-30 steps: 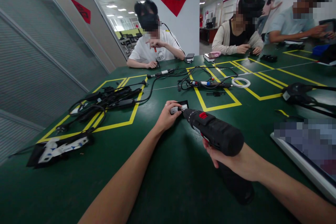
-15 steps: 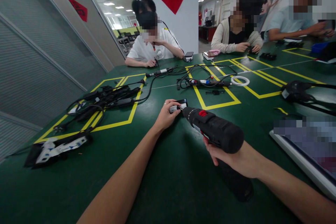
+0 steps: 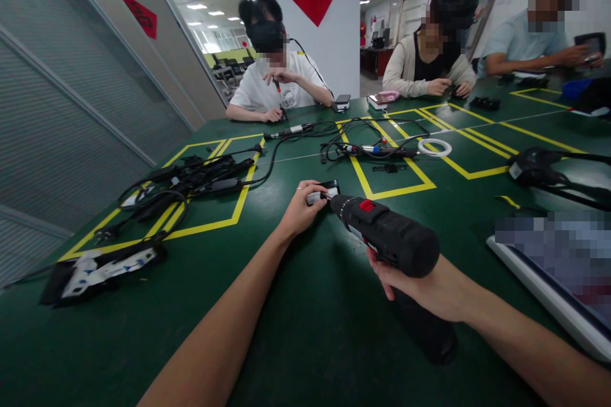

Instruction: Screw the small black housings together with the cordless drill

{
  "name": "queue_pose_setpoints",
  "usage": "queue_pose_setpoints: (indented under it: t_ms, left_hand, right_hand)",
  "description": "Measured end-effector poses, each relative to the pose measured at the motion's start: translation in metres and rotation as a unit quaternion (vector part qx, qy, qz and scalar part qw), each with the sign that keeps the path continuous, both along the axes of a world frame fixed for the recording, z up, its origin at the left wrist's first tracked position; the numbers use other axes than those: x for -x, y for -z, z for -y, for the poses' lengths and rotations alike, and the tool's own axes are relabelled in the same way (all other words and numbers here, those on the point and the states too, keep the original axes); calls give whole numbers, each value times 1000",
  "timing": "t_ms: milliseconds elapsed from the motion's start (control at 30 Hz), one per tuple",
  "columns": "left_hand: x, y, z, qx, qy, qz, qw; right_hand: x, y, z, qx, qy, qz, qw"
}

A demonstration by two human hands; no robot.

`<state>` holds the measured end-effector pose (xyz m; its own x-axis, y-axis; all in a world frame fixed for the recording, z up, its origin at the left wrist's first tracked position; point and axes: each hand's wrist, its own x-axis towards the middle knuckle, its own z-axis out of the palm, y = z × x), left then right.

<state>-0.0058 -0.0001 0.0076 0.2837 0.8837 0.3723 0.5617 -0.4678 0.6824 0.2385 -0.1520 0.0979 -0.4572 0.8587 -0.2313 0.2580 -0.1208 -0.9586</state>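
Observation:
My right hand [image 3: 405,283] is wrapped round the handle of a black cordless drill [image 3: 382,229] with red buttons. The drill points forward and left, with its chuck close to my left hand [image 3: 305,203]. With its fingers closed, my left hand grips a small black and silver part [image 3: 333,189] against the green table. The bit's tip meets the part beside my fingertips; exactly where it touches is too small to tell. My fingers cover much of the part.
Black cables [image 3: 205,178] lie heaped at the left, with a white bracket-like piece [image 3: 107,272] in front. More cables and a white ring [image 3: 434,147] lie beyond my hands. A tablet-like device [image 3: 548,286] is at the right. Several people sit across the table [image 3: 305,343].
Both hands, the part and the drill hold nearly the same place. The whole view has shifted slightly. Across the table, the person in white has a hand lowered from the face.

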Motion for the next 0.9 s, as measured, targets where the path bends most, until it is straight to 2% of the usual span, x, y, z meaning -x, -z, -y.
queue_pose_setpoints:
  t_ms: [300, 633, 900]
  left_hand:
    - [0, 0, 0, 2, 5, 7, 1000]
    - [2, 3, -2, -5, 8, 8, 1000]
    - [0, 0, 1, 4, 4, 10, 1000]
  right_hand:
    - [2, -5, 1, 5, -1, 8, 1000]
    - [0, 1, 0, 7, 1, -1, 1000]
    - [1, 0, 0, 15, 8, 5, 1000]
